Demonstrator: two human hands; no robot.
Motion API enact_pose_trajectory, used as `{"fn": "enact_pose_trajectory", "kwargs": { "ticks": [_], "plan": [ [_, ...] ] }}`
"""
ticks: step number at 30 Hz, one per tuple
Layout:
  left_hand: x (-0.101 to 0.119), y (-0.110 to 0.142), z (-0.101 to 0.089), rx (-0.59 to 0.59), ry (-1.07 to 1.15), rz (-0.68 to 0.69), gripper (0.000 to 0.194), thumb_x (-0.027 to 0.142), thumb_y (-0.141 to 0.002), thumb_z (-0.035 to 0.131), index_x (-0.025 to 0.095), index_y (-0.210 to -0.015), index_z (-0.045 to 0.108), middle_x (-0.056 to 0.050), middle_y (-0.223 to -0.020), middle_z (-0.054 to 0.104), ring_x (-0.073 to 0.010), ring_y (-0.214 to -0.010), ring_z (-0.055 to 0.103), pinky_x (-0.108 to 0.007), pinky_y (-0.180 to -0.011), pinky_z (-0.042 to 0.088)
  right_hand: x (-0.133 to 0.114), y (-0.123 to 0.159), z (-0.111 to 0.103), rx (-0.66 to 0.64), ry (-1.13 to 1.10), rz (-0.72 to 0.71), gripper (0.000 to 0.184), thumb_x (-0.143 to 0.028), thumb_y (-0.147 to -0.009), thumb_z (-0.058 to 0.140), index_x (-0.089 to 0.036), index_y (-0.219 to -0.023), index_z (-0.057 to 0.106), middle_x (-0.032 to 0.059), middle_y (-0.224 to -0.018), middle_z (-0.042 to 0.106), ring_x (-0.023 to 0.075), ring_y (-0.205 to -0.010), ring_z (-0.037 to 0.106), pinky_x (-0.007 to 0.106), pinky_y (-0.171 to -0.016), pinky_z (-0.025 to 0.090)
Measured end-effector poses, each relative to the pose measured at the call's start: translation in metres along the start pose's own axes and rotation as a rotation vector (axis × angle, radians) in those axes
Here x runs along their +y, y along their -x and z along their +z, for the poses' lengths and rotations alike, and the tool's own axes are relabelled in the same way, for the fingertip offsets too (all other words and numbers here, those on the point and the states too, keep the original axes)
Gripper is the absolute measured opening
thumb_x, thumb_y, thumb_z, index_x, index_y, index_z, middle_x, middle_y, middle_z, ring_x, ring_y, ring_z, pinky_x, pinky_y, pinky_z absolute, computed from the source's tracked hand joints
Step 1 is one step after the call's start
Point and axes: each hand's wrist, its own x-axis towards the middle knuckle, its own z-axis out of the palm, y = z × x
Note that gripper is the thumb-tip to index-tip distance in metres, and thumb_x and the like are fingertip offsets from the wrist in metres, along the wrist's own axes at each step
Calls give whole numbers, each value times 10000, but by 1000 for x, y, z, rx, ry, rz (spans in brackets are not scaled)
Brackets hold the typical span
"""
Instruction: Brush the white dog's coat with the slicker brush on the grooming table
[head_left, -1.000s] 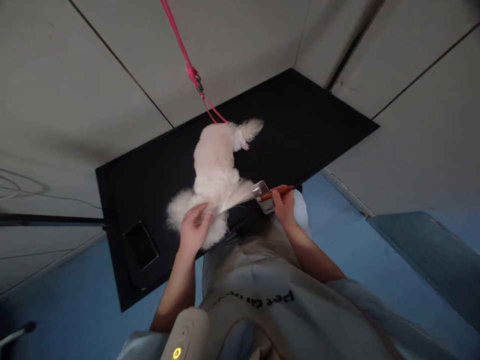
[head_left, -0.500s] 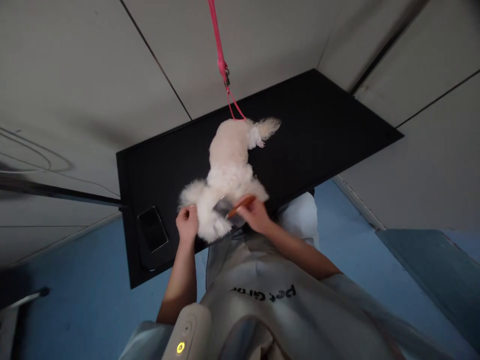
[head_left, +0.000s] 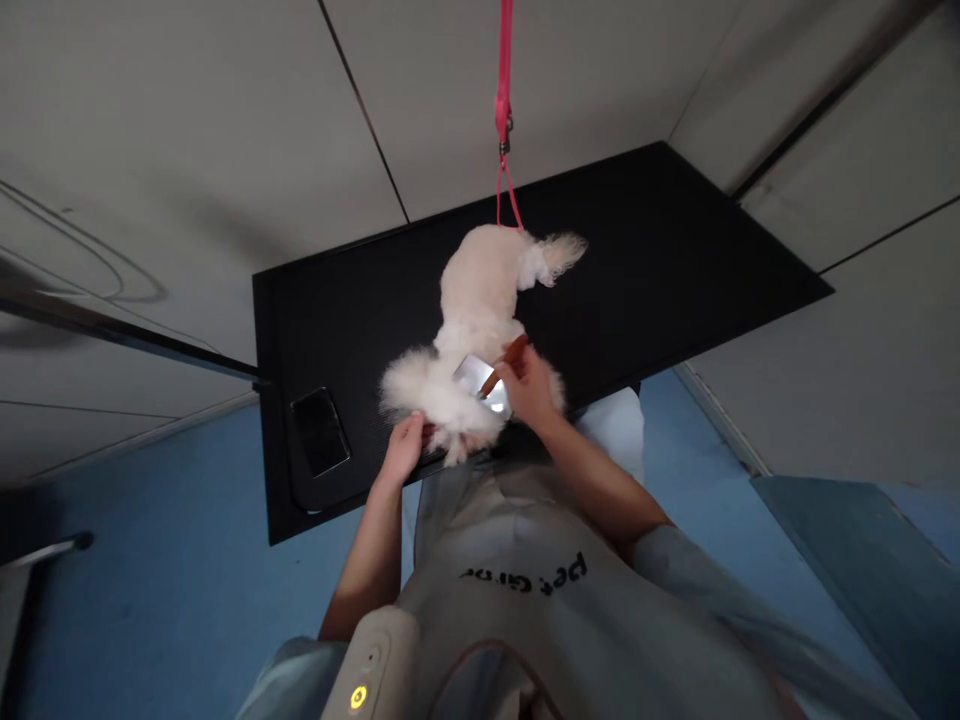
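A white dog (head_left: 480, 275) with a close-clipped back and fluffy head fur is on a black grooming table (head_left: 645, 250). My right hand (head_left: 531, 388) grips the wooden handle of a slicker brush (head_left: 469, 373). The brush's shiny flat head lies against the fluffy fur near the table's front edge. My left hand (head_left: 405, 450) holds the dog's head fur from the left, thumb on the near side and the other fingers partly hidden under the fur. Fur covers the dog's face.
A pink grooming leash (head_left: 504, 70) hangs from above and loops down to the dog's rear. A dark phone (head_left: 320, 430) lies at the table's left end. A pale wall (head_left: 225, 120) stands behind the table. My grey apron (head_left: 525, 560) is close to the front edge.
My left hand has moved from beside the fur to under it. My right hand has shifted the brush up onto the head fur, its plate now facing upward. The view has shifted slightly.
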Motion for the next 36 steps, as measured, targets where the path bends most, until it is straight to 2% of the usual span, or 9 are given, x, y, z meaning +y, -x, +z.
{"fn": "enact_pose_trajectory", "kwargs": {
  "ticks": [5, 7, 10, 13, 18, 23, 27, 31, 36],
  "plan": [
    [-5, 0, 18, -151, 151, -53, 230, 333, -707, 750, 140, -638, 645, -13, -604, 628, -139, -578, 568, -219, -587, 452, -10, 1, -12, -308, 103, -53, 181, -318, -791, 611, -219, -941, 589, 15, -814, 664, 175, -711, 628, 311, -664, 511],
    [-6, 2, 25, -157, 166, -3, 147, 244, -703, 751, 133, -669, 660, -15, -621, 622, -141, -595, 568, -225, -629, 462, -12, -2, -18, -244, 131, -51, 208, -330, -794, 606, -214, -965, 585, 17, -812, 667, 178, -719, 627, 321, -680, 516],
    [-2, 7, 35, 41, 87, 240, 124, 165, -688, 735, 151, -804, 694, -21, -752, 630, -165, -735, 580, -266, -785, 475, -13, -10, -32, 8, 104, -105, 288, -357, -833, 562, -213, -1082, 547, 38, -885, 675, 186, -779, 637, 340, -724, 523],
    [12, 12, 48, 203, 43, 497, 186, 154, -667, 732, 186, -847, 703, -47, -908, 622, -217, -959, 563, -368, -999, 404, -13, -16, -48, -204, 128, -119, 292, -369, -813, 603, -220, -1061, 565, 31, -863, 682, 188, -755, 638, 341, -705, 527],
    [48, -15, 76, -128, 115, 567, 250, 130, -547, 806, 215, -766, 724, -81, -1016, 633, -280, -1130, 518, -449, -1115, 275, -8, -17, -64, 99, 107, -98, 273, -379, -824, 555, -213, -1040, 551, 32, -857, 662, 188, -774, 632, 361, -746, 524],
    [66, -62, 90, -311, -203, 779, 60, 257, -626, 764, 233, -672, 732, -57, -840, 639, -242, -890, 556, -427, -1004, 364, -5, -2, -66, -192, 153, -63, 238, -341, -784, 617, -214, -983, 583, 20, -821, 664, 172, -698, 613, 331, -678, 520],
    [68, -72, 93, -266, -304, 885, 123, 346, -709, 695, 231, -692, 735, -58, -820, 626, -224, -833, 552, -383, -897, 418, 0, -4, -68, 113, 125, -109, 268, -356, -828, 568, -215, -1056, 550, 44, -895, 667, 190, -796, 636, 367, -770, 523],
    [74, -67, 98, -251, -353, 940, 134, 348, -711, 688, 220, -689, 720, -80, -904, 645, -259, -944, 572, -421, -978, 383, 0, -11, -76, -25, 149, -98, 275, -362, -813, 600, -220, -1045, 556, 44, -864, 672, 196, -756, 639, 364, -733, 525],
    [89, -70, 108, -346, -551, 1025, 133, 325, -777, 615, 223, -758, 699, -73, -1069, 684, -297, -1250, 494, -514, -1133, 194, -10, -13, -90, 324, 132, -199, 257, -348, -855, 543, -213, -1070, 505, 50, -915, 652, 185, -824, 631, 353, -787, 520]
  ]
}}
